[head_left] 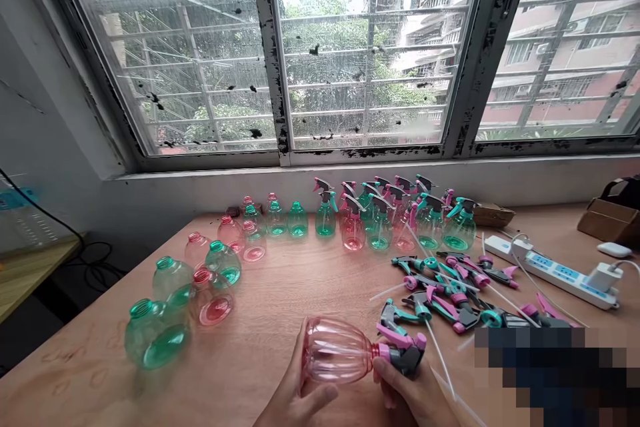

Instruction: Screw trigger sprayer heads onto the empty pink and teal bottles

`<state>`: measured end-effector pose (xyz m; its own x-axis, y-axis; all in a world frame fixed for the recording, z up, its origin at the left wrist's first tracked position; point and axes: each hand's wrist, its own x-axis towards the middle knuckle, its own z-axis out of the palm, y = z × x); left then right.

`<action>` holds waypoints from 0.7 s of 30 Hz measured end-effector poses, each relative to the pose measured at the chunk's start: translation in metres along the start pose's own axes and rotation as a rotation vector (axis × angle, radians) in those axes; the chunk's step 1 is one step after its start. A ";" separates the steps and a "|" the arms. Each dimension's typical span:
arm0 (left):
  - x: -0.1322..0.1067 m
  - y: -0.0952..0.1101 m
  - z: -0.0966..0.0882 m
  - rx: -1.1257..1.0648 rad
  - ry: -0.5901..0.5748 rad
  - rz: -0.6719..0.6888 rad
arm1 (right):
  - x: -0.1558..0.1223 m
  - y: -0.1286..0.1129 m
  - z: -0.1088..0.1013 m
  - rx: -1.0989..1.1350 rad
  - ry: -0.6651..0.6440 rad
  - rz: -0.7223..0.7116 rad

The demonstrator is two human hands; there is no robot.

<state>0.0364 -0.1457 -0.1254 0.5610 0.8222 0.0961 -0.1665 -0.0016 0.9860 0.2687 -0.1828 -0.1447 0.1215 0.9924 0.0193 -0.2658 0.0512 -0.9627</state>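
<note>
A clear pink spray bottle (340, 350) lies sideways between my hands, just above the front of the table. Its base rests in my left hand (307, 387), whose fingers wrap round the bottom end. At the neck, the fingers of my right hand (413, 390) close on the pink collar of a black and pink spray head (403, 350), which sits on the bottle's mouth. Whether the collar is fully tight I cannot tell. Right beside it lies a pile of loose pink and teal spray heads (450, 287) with white dip tubes.
Open green and pink bottles (160, 337) stand along the table's left side. Several bottles with spray heads (380, 227) line the back below the window. A white power strip (555, 270) with cables and a cardboard box (613, 213) lie at the right. A blurred-out patch covers the lower right.
</note>
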 end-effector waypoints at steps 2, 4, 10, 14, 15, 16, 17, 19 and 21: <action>0.002 0.001 0.000 -0.016 -0.015 0.006 | 0.000 -0.001 0.001 0.005 -0.002 -0.004; 0.002 0.000 -0.001 -0.013 -0.020 -0.001 | -0.001 -0.002 0.001 0.008 0.005 -0.005; -0.002 -0.006 -0.002 0.035 0.041 -0.016 | -0.001 -0.005 0.002 -0.003 0.005 0.007; -0.001 -0.006 -0.002 0.023 0.031 0.004 | -0.001 -0.004 0.002 0.004 0.006 0.007; 0.000 -0.006 -0.002 0.011 0.026 -0.001 | -0.001 -0.004 0.003 0.010 0.009 0.007; 0.001 -0.006 -0.001 -0.002 0.020 -0.006 | -0.001 -0.004 0.003 0.016 0.012 0.006; 0.002 -0.006 -0.001 -0.015 0.014 -0.009 | -0.001 -0.004 0.003 0.022 0.014 0.003; 0.003 -0.006 -0.001 -0.028 0.008 -0.007 | -0.001 -0.004 0.003 0.024 0.014 -0.002; 0.003 -0.007 -0.001 -0.023 0.015 -0.003 | -0.001 -0.004 0.003 0.010 0.008 -0.003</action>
<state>0.0383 -0.1424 -0.1325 0.5492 0.8307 0.0909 -0.1837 0.0139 0.9829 0.2670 -0.1838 -0.1397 0.1302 0.9913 0.0196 -0.2745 0.0551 -0.9600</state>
